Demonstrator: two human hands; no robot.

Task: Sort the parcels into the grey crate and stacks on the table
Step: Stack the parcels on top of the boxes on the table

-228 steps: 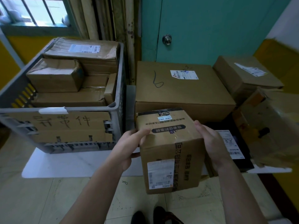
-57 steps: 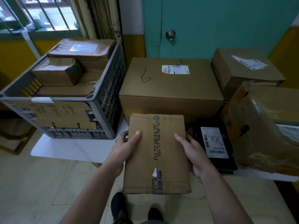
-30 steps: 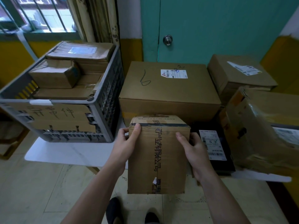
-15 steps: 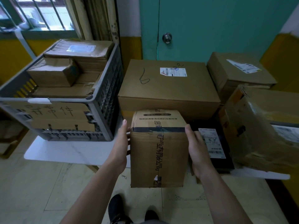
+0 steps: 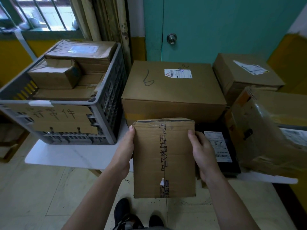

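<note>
- The person holds a brown box [image 5: 164, 156] up in the air with both hands, in front of the table [image 5: 66, 156] and above the floor.
- The left hand [image 5: 125, 150] grips the box's left side. Its thumb lies flat along the edge. The other fingers are behind the box, so I cannot tell how they lie.
- The right hand [image 5: 202, 151] grips the right side. Its thumb presses on the top face, and its other fingers are hidden too.
- Black writing runs down the tape on the box, too blurry to read.
- The grey crate [image 5: 103, 103] sits on the left of the table, with parcels in it. A small box [image 5: 54, 75] lies on top of flatter ones that are partly covered.
- A cardboard sign [image 5: 61, 118] hangs on the front of the crate. Its hand-drawn marks are hard to make out.
- A big box [image 5: 172, 87] stands behind the held box, just beside the crate. Its bottom front is hidden.
- A black parcel [image 5: 221, 146] lies right of the hands, partly covered by the right hand.
- A crinkly box [image 5: 269, 130] on the far right is cut off by the picture's edge.
- Two dark shoes [image 5: 123, 211] peek out at the bottom, cut off.
</note>
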